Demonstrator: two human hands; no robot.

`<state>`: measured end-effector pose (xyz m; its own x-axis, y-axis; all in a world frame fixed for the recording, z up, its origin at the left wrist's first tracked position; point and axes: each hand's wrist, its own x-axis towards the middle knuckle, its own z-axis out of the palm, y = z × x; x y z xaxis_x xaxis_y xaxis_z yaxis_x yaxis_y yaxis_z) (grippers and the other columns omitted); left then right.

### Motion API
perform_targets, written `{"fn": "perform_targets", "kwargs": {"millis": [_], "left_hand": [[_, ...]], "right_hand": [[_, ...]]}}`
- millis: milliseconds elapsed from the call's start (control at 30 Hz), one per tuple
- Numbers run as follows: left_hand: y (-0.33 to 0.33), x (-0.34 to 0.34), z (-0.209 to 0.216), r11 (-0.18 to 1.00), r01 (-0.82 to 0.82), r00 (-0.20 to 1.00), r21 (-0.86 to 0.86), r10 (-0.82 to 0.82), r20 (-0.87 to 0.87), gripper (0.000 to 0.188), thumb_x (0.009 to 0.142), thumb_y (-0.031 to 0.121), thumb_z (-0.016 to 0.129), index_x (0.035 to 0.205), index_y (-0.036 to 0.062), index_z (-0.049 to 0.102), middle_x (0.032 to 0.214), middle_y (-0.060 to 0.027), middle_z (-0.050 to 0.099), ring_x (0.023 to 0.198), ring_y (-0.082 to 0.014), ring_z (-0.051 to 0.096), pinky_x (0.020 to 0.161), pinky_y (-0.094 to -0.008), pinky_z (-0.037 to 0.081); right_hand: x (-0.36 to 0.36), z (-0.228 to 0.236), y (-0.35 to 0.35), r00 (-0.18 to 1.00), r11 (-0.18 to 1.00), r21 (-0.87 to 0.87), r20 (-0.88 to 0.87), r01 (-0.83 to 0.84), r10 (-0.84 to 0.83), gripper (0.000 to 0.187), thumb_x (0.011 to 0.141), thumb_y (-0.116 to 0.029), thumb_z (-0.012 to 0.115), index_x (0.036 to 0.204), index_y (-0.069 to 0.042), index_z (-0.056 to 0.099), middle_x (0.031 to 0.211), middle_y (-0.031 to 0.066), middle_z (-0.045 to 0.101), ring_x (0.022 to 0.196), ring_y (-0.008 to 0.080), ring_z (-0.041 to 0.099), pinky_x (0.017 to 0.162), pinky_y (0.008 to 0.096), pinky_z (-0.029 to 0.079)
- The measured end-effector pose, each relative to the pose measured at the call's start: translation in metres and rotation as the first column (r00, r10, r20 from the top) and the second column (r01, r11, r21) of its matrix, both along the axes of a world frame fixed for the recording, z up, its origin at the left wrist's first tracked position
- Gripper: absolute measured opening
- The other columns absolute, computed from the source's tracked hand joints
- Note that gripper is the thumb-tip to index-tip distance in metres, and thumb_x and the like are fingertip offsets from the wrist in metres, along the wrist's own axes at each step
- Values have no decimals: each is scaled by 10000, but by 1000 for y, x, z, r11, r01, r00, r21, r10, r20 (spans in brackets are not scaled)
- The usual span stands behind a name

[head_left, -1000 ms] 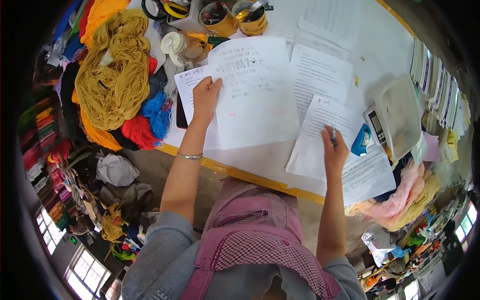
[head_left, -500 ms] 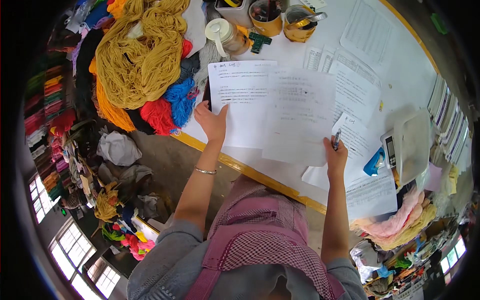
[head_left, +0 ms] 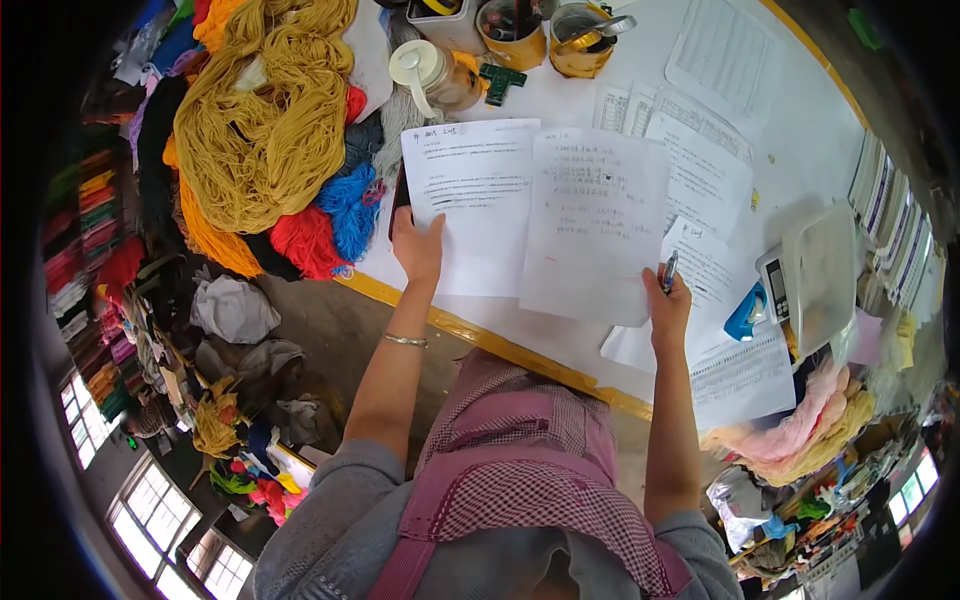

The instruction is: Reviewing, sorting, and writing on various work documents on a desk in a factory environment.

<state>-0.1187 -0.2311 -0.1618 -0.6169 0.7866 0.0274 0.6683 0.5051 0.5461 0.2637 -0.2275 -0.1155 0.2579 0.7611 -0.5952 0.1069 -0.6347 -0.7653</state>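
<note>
My left hand (head_left: 420, 247) is at the left edge of a printed sheet of paper (head_left: 470, 240), thumb on top and fingers round its edge. A dark flat thing, mostly hidden, shows at that edge beside the fingers. My right hand (head_left: 667, 300) pinches the lower right corner of a handwritten sheet (head_left: 590, 270) and has a pen (head_left: 670, 270) in the same grip. The two sheets are side by side, the handwritten one overlapping the printed one's right edge. More printed papers (head_left: 700, 180) lie beneath and to the right of it.
Large yarn hanks (head_left: 260, 120) cover the table's far left. A lidded jar (head_left: 435, 75), a green T-shaped thing (head_left: 500, 83) and tool cups (head_left: 580, 45) stand at the back. To the right are a blue object (head_left: 742, 315), a clear plastic box (head_left: 815, 285) and pink yarn (head_left: 790, 420).
The handwritten sheet has settled flatter and its writing shows more clearly. Its lower edge has shifted slightly up and left. Both hands keep their grips; the whole view has shifted a little.
</note>
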Motion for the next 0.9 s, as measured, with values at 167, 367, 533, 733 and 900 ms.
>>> {"fn": "perform_targets", "kwargs": {"millis": [167, 367, 533, 733, 900], "left_hand": [[-3, -13, 6, 997, 7, 976, -71, 9, 218, 218, 844, 167, 749, 885, 13, 600, 689, -92, 622, 597, -230, 583, 605, -355, 484], [-14, 8, 19, 988, 149, 949, -28, -135, 286, 143, 881, 112, 697, 981, 33, 634, 745, -75, 607, 647, -244, 574, 644, -358, 486], [61, 21, 34, 816, 557, 830, 155, -542, -128, 268, 794, 69, 725, 1049, 53, 643, 998, -125, 610, 980, -335, 558, 875, -425, 446], [115, 28, 8, 825, 550, 809, -134, -565, -160, 244, 751, 156, 774, 934, 84, 630, 960, -99, 601, 993, -326, 550, 841, -427, 454], [107, 29, 20, 809, 585, 785, -57, -583, -211, 154, 782, 148, 744, 860, 140, 612, 875, -55, 617, 887, -305, 584, 768, -454, 437]], "right_hand": [[1, 20, 2, 1000, 999, -46, -10, 11, -12, 252, 909, -106, 702, 728, -101, 526, 691, -109, 408, 645, 16, 324, 562, 213, 280], [2, 6, -19, 983, 983, -101, -123, -151, 138, 175, 906, -110, 702, 783, -89, 580, 685, -112, 415, 645, 19, 341, 564, 220, 298], [-7, -12, -34, 956, 955, -61, -52, -292, 289, 158, 908, -126, 687, 839, -27, 585, 657, -70, 419, 631, 48, 344, 555, 242, 315], [-3, 5, -29, 917, 926, -27, 132, -376, 377, 166, 907, -129, 686, 880, -1, 582, 647, -14, 431, 637, 80, 359, 566, 265, 353], [36, 2, -35, 971, 974, 70, 113, -217, 209, 143, 919, -100, 667, 957, 26, 611, 697, -8, 513, 669, 91, 399, 610, 250, 397]]}}
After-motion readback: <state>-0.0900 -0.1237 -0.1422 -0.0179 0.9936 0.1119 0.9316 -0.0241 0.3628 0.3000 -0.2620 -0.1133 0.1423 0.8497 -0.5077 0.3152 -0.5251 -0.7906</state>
